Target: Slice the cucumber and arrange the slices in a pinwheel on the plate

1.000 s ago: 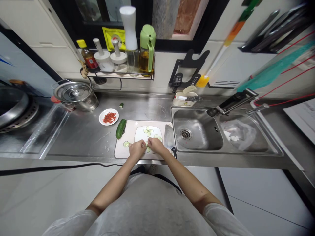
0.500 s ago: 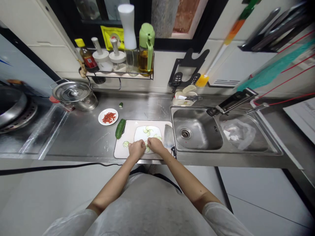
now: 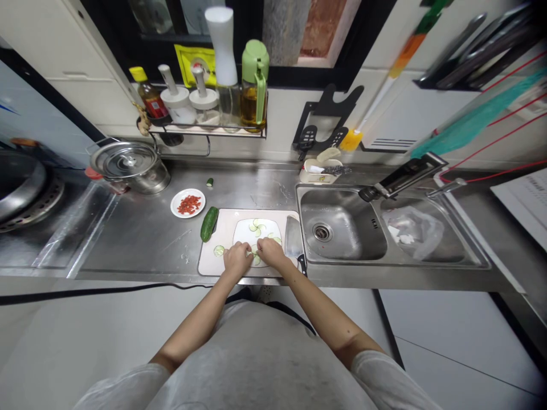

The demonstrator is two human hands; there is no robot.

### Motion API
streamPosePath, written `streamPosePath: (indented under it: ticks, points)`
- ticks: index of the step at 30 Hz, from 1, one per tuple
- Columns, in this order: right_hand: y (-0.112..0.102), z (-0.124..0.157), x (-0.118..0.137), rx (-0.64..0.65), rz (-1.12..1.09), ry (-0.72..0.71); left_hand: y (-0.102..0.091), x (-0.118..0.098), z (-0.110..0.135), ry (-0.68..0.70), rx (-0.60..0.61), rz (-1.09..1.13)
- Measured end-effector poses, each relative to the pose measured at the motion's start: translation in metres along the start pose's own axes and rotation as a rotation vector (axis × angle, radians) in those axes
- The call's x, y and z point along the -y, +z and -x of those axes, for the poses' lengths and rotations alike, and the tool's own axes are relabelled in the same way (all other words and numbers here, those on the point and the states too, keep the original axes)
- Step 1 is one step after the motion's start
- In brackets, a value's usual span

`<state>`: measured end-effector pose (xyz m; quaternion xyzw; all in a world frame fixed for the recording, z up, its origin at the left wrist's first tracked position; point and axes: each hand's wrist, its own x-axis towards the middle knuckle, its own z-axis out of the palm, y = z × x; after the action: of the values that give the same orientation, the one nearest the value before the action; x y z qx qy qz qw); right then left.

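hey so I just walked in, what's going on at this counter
A person's left hand and right hand are close together over a square white plate, seemingly handling a cucumber slice. Other slices lie on it in curved patterns. The plate sits on a cutting board, with a knife to its right and a cucumber at the board's left edge.

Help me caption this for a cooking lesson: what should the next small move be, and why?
Probably settle the near cucumber pieces into a pinwheel: the left hand and right hand are close together beside them over the near part of the white plate, while a pinwheel of slices lies at its far side.
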<state>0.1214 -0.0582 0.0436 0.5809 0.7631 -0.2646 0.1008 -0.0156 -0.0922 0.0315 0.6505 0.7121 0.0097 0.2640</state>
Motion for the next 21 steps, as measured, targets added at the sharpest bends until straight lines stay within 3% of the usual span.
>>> streamPosePath:
  ticks: [21]
  points:
    - [-0.0042,0.0026,-0.0080,0.013,0.015,0.116,-0.0022,-0.0039,-0.0033,0.015,-0.009,0.037]
